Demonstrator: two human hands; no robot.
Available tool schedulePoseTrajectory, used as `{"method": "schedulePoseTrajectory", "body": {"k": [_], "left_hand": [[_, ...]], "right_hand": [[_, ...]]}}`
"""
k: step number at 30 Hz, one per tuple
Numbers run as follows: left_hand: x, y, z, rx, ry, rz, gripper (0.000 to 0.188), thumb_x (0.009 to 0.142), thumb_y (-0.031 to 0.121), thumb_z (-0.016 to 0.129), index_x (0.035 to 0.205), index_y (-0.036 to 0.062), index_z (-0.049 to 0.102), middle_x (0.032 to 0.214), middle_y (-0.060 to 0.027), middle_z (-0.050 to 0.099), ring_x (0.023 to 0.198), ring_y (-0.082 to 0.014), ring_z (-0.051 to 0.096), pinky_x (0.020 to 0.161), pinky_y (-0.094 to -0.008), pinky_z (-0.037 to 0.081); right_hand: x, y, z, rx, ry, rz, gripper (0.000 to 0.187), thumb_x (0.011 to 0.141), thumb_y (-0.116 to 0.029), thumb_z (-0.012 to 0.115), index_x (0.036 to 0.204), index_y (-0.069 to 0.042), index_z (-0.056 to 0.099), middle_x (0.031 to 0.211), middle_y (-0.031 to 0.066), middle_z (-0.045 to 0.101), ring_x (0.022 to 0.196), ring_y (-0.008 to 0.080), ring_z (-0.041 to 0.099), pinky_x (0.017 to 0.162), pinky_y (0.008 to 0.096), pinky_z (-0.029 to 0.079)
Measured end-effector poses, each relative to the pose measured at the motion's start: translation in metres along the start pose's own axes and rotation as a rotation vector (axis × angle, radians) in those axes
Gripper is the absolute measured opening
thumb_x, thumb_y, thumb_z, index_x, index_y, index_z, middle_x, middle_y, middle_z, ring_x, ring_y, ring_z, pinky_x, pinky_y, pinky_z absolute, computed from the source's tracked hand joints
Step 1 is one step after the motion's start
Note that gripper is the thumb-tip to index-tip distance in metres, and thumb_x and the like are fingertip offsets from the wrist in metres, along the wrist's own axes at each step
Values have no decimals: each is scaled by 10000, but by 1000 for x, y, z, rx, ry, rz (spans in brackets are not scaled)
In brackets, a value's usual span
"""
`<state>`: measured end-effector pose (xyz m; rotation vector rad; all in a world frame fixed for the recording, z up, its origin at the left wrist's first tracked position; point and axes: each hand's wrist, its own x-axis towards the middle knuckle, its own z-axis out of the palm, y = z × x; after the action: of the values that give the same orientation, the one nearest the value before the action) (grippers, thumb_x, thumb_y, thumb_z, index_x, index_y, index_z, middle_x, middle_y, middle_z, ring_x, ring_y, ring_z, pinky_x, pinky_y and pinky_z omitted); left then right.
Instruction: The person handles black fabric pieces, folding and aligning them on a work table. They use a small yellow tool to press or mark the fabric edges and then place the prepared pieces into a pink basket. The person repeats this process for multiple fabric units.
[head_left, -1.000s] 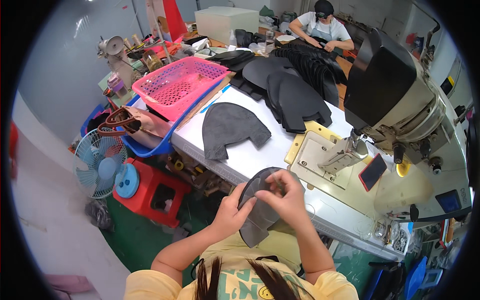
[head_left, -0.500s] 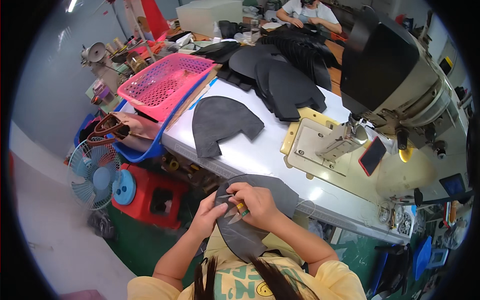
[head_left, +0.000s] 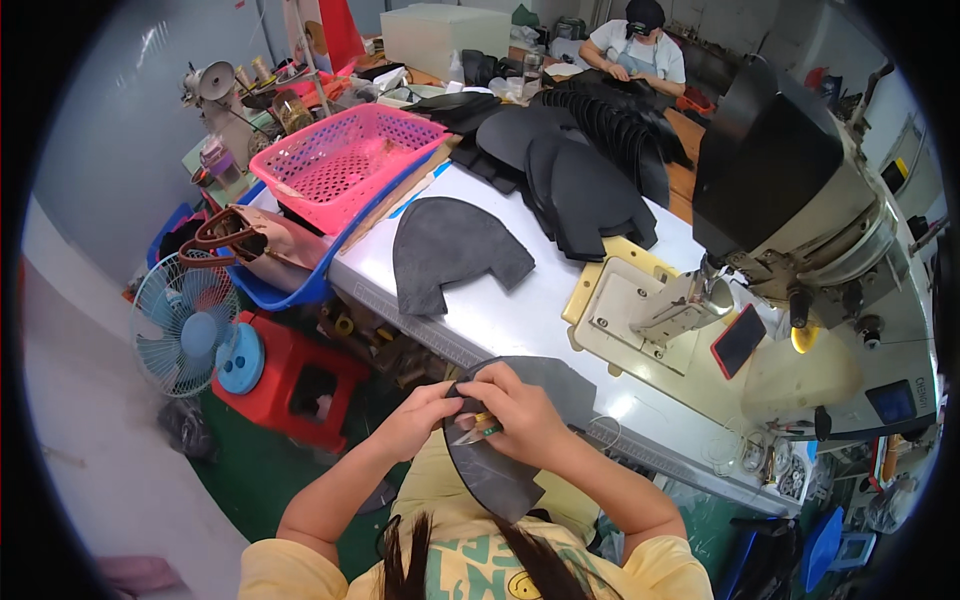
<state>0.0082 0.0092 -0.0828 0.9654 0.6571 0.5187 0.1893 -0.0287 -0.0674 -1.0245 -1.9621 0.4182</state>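
Note:
A dark grey, leather-like panel (head_left: 490,478) with a curved edge lies over my lap and leans against the table's front edge. My left hand (head_left: 415,420) is closed on its upper left edge, thumb and fingers pinching it. My right hand (head_left: 518,410) meets the left at the same edge, its thumb and forefinger pressed to the panel. Tucked in the right hand are small thread snips (head_left: 467,437), their metal blades pointing toward the left hand. Yellow and green bands show by those fingers. A similar panel (head_left: 455,250) lies flat on the white table.
Beyond is a pile of black panels (head_left: 585,180). A sewing machine (head_left: 680,310) stands on the right with a phone (head_left: 738,340) beside it. At left are a pink basket (head_left: 345,165), a fan (head_left: 190,325) and a red stool (head_left: 290,380). A co-worker (head_left: 635,50) sits at the back.
My hands have drawn closer together at the panel's edge, the left fingers now pinching near the right fingertips. The panel has shifted slightly. The view has tilted up a little, showing more of the co-worker.

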Motion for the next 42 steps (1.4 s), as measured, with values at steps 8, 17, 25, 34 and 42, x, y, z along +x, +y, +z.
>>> {"method": "schedulePoseTrajectory", "body": {"k": [8, 17, 25, 34, 42], "left_hand": [[7, -3, 4, -6, 6, 32, 236, 947, 181, 454, 1075, 10, 555, 991, -47, 604, 899, -114, 585, 782, -263, 467], [41, 2, -38, -140, 92, 16, 248, 953, 225, 485, 1009, 10, 595, 939, -52, 647, 824, -100, 613, 741, -239, 490], [47, 3, -23, -174, 204, 87, 208, 945, 215, 510, 1003, 26, 575, 876, -22, 626, 764, -78, 584, 704, -237, 485], [78, 5, -40, 571, 623, 624, 147, 873, 144, 584, 856, 0, 557, 746, -8, 543, 704, -59, 465, 625, -244, 404], [89, 71, -75, 455, 713, 769, 216, 890, 158, 582, 932, -52, 610, 826, -29, 630, 702, -97, 562, 632, -245, 451]], "right_hand": [[-6, 14, 5, -201, 63, -272, 400, 564, 14, 711, 942, 2, 580, 943, 133, 589, 712, 250, 622, 561, 314, 510], [-14, 13, 11, -175, 109, -416, 150, 735, -81, 656, 812, -8, 549, 917, 142, 627, 622, 241, 603, 540, 311, 493], [-5, 42, 38, -218, 74, -275, 263, 711, -52, 690, 876, -34, 486, 983, 157, 622, 646, 289, 606, 548, 346, 490], [-36, 19, 48, 410, 314, 264, 34, 907, 5, 467, 908, -24, 450, 748, 108, 651, 548, 93, 528, 511, 211, 406], [-171, -23, -5, 383, 581, 539, 87, 932, -79, 462, 896, -52, 388, 622, 66, 557, 498, 101, 482, 470, 224, 392]]}}
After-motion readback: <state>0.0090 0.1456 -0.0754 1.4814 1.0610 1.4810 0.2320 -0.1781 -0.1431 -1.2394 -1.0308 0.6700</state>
